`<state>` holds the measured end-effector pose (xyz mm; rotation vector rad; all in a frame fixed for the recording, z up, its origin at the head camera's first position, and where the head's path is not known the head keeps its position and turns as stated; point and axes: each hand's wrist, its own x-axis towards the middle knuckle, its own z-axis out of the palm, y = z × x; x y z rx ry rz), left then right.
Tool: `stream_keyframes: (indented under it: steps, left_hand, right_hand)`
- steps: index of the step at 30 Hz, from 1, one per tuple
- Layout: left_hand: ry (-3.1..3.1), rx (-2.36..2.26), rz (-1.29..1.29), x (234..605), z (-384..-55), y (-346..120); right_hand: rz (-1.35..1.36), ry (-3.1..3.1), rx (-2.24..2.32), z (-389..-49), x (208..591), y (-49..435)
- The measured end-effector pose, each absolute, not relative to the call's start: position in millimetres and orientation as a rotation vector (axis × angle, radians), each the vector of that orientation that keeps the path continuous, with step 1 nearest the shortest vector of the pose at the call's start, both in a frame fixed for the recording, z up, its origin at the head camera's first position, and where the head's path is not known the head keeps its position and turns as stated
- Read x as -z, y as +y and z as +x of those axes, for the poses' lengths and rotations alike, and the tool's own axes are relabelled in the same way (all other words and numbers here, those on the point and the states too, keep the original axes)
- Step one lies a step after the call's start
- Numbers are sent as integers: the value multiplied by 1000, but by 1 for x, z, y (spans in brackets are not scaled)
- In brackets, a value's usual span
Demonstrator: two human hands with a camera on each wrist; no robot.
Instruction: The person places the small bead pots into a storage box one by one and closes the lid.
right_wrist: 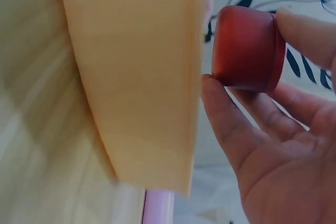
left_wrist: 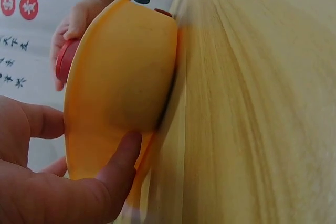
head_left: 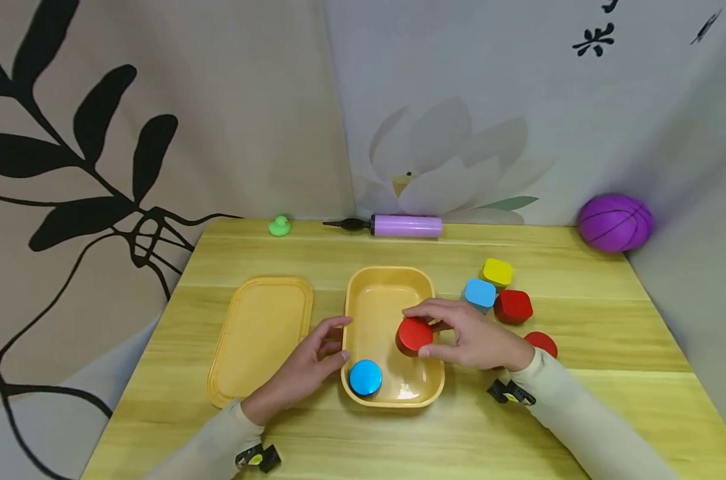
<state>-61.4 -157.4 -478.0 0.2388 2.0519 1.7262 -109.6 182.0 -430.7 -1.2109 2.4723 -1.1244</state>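
Red tin (head_left: 415,335), lower centre of frame, held over the box (head_left: 375,313): probably light, stiff, slightly slippery. Pinch its side wall, as your right hand (head_left: 477,337) does, thumb opposing curled fingertips. Your left hand (head_left: 307,365), fingers loosely parted, touches the box's frame-left side.

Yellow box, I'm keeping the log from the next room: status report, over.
Right hand grips red cylinder above yellow box. Left hand touches the box's left side. Blue cylinder inside, near-left corner, not beneath the red one.
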Motion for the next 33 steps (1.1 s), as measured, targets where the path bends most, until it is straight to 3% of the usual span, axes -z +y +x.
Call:
stream_keyframes:
  steps: [12, 33]
  left_hand:
    - [2045, -1721, 208, 477, -62, -159]
    - [2010, -1725, 224, 478, -65, -160]
  right_hand:
    - [-1270, 2244, 882, -105, 435, 145]
    - [-1229, 2273, 581, -101, 437, 127]
